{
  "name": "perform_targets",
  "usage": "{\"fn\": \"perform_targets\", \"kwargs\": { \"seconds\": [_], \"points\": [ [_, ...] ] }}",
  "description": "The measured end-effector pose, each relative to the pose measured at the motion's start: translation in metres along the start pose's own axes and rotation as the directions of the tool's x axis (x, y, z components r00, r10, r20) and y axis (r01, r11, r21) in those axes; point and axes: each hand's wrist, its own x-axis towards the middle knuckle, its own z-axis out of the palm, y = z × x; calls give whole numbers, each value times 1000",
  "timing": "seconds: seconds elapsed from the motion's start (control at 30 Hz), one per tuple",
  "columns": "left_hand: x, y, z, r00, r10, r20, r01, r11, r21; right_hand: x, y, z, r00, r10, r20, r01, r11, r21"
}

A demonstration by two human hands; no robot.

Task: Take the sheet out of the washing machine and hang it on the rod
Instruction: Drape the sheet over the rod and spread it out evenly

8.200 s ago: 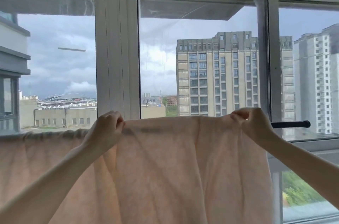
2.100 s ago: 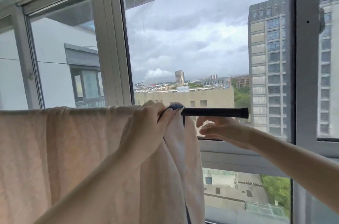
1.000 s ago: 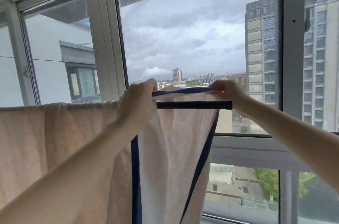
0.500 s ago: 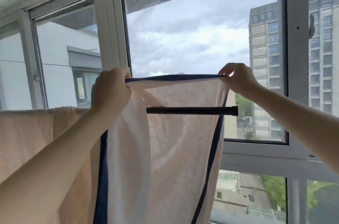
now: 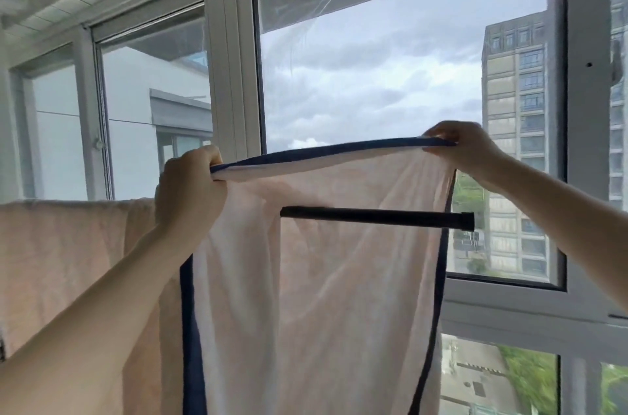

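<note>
1. Both hands grip the top hem of the peach sheet [image 5: 339,278] and hold it taut between them, above the rod [image 5: 377,217]
2. Left hand [image 5: 188,190] has its fingers curled round the hem at the sheet's left corner, knuckles toward the camera; the fingertips are hidden behind the cloth
3. Right hand [image 5: 462,146] pinches the hem at the right corner between thumb and fingers, and sits higher than the left, so the edge slopes up to the right
4. A navy border [image 5: 326,152] runs along the held hem and down both side edges of the lifted panel
5. The lifted panel hangs behind the black rod as seen from the head camera: the rod's bare end section crosses in front of the cloth, and its capped tip shows just past the sheet's right border
6. To the left of the left hand, the rest of the sheet lies draped over the rod in a wrinkled fold that covers the rod and runs out of view at the left edge
7. Beyond stand white-framed windows [image 5: 231,74] with a cloudy sky, a white building on the left and a tall apartment block [image 5: 513,129] on the right
</note>
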Motion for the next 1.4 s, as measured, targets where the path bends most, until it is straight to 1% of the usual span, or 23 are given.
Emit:
{"fn": "perform_targets", "kwargs": {
  "seconds": [0.03,0.07,0.1,0.13,0.17,0.23,0.27,0.33,0.4,0.47,0.5,0.57,0.63,0.7,0.83,0.9,0.93,1.0,1.07,1.17,1.27,1.33,1.4],
  "points": [
    [-1,0,-1,1000,-5,-23,5,1000,-9,3,-4,0,992,-21,-125,28,998,56],
    [-2,0,-3,999,-16,-42,15,1000,-24,4,-5,0,979,-19,-201,38,995,93],
    [-5,-1,-6,998,-32,-54,30,999,-36,2,-2,1,975,0,-223,25,994,107],
    [-10,-5,-7,997,-57,-55,55,997,-49,-4,5,2,979,21,-204,-2,996,93],
    [-17,-8,-8,996,-82,-42,79,995,-66,-14,14,5,987,41,-156,-32,998,59],
    [-40,-16,-6,995,-101,23,103,990,-96,-41,39,14,996,83,-24,-83,996,23],
    [-54,-19,-4,993,-99,69,105,989,-103,-56,52,20,996,89,31,-89,996,-4],
    [-79,-20,0,981,-71,179,90,991,-101,-81,72,33,991,90,95,-81,993,-88],
    [-100,-11,3,957,-20,290,46,995,-84,-102,80,46,978,134,161,-113,985,-131],
    [-114,5,6,935,51,350,-11,993,-117,-117,78,56,964,112,241,-87,990,-110],
    [-120,13,8,927,74,369,-19,988,-151,-122,75,59,965,78,251,-53,993,-105],
    [-127,25,12,916,100,389,-19,978,-208,-125,66,61,975,25,220,3,992,-127],
    [-131,33,17,911,145,386,-61,973,-221,-126,57,61,981,15,194,15,988,-151],
    [-131,42,21,919,178,351,-104,970,-220,-125,49,58,987,17,160,2,993,-118],
    [-125,64,18,959,214,185,-163,953,-255,-117,31,43,996,54,-75,-46,994,101],
    [-128,75,16,954,271,128,-231,937,-261,-119,25,37,989,59,-136,-37,986,161],
    [-132,81,15,947,294,126,-255,933,-254,-123,26,37,986,72,-152,-44,983,177],
    [-148,90,20,931,324,170,-279,929,-243,-136,32,38,985,86,-148,-61,985,164],
    [-161,98,29,921,320,221,-264,932,-249,-147,37,38,992,75,-99,-64,991,118],
    [-158,114,38,937,214,277,-124,942,-311,-144,39,35,993,84,-87,-75,992,103],
    [-142,130,40,963,157,221,-79,943,-324,-131,31,31,990,93,-109,-81,991,108],
    [-129,138,41,974,157,161,-116,964,-239,-125,22,29,988,91,-123,-81,993,81],
    [-115,144,40,981,162,108,-145,977,-154,-119,22,28,984,92,-151,-77,992,101]
  ]
}}
